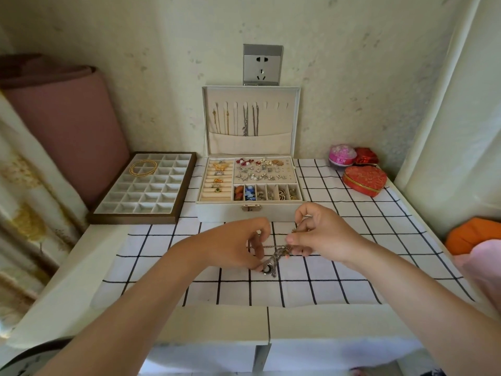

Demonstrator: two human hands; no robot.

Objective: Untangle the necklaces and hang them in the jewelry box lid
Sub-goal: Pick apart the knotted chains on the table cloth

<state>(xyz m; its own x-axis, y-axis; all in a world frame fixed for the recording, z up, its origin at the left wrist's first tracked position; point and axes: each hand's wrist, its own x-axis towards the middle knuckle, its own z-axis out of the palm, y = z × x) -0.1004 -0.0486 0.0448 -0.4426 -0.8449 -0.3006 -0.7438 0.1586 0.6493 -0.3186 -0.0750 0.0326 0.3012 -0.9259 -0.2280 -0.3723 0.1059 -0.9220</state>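
Head cam, and we're in the picking-apart stage. The tangled necklaces point(273, 260) sit as a knotty silver-grey clump on the checked tablecloth point(352, 280), at 6 o'clock from the jewelry box point(225, 211). The left hand point(238, 245) has its fingers curled down, pinching the clump's lower end by what looks like a dark round pendant. The right hand point(320, 234) pinches the other end at about 2 o'clock from the knot, with a thin chain stretched between the two hands.

My guess is the next move needs a gentle sideways tease, not a yank; fine metal links like these bind tighter under tension.

The jewelry box lid point(250, 90) stands open at 12 o'clock, lined in pale, soft-looking fabric. Hung chains point(245, 120), gold and silver, already fill its left pegs, while the free pegs point(276, 105) at the right look like the spot for these.
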